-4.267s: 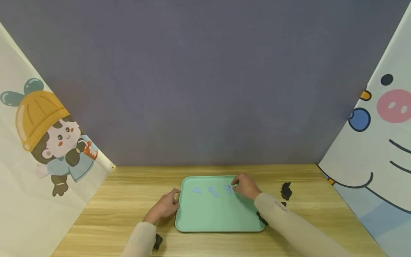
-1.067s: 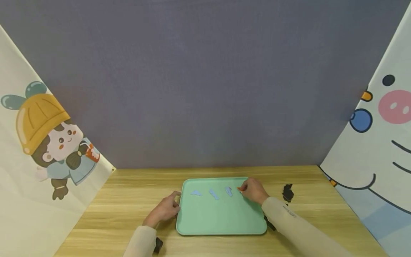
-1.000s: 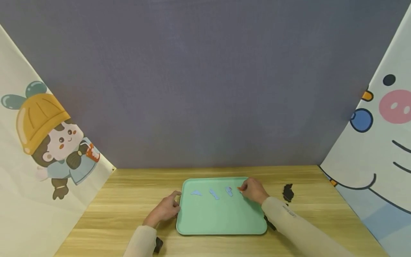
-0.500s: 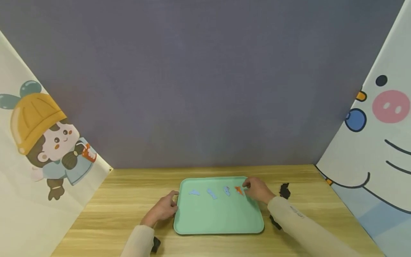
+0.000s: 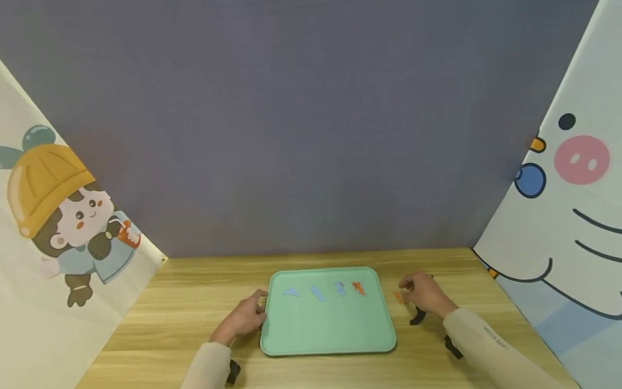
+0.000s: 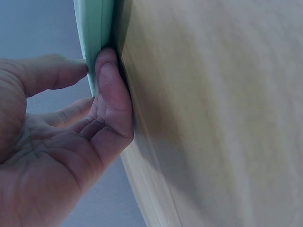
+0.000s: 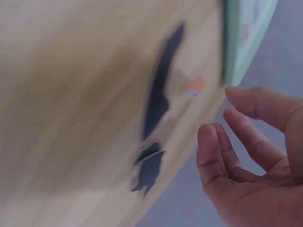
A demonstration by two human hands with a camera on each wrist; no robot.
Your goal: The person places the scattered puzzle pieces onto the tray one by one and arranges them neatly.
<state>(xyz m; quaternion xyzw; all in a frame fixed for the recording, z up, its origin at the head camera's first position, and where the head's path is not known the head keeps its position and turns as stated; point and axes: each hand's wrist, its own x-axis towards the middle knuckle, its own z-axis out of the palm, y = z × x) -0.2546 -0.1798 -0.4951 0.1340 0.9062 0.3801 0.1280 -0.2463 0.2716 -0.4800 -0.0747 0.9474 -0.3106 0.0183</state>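
Right hand [image 5: 425, 295], orange piece [image 5: 398, 297] just beside

Mint-green tray [image 5: 328, 327], pale-blue pieces [image 5: 317, 293], orange pieces [image 5: 358, 288], black pieces [image 7: 158, 92], streaky yellow-brown table [image 5: 204, 278]

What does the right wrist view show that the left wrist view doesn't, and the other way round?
Only the right wrist view shows the right hand, holding nothing, the long black piece and orange piece lying beside the tray, and blurred bits on the tray.

Only the left wrist view shows the left hand, thumb and fingers gripping the tray's edge.

Both show part of the tray, the wooden table and the grey backdrop.
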